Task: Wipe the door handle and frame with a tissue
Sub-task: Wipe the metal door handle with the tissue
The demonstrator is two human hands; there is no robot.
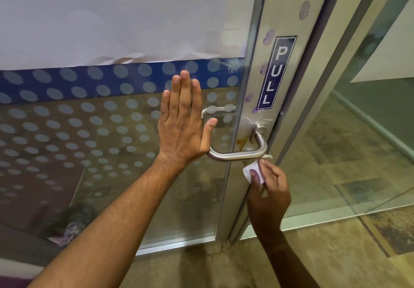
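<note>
A steel D-shaped door handle (243, 154) sticks out from the silver door frame (289, 18). Yellow-brown smears sit on the frame behind the handle's upper mount, and purple smudges dot the frame higher up. My left hand (182, 121) is flat and open against the glass door, fingers pointing up, its thumb near the handle's left bend. My right hand (267, 190) pinches a white tissue (254, 171) just under the handle's right end, where the tissue touches the bar.
A blue PULL sticker (276, 72) runs down the frame above the handle. The glass door (89, 130) carries frosted dots and a blue band. A fixed glass panel (358, 142) stands to the right. Tiled floor lies below.
</note>
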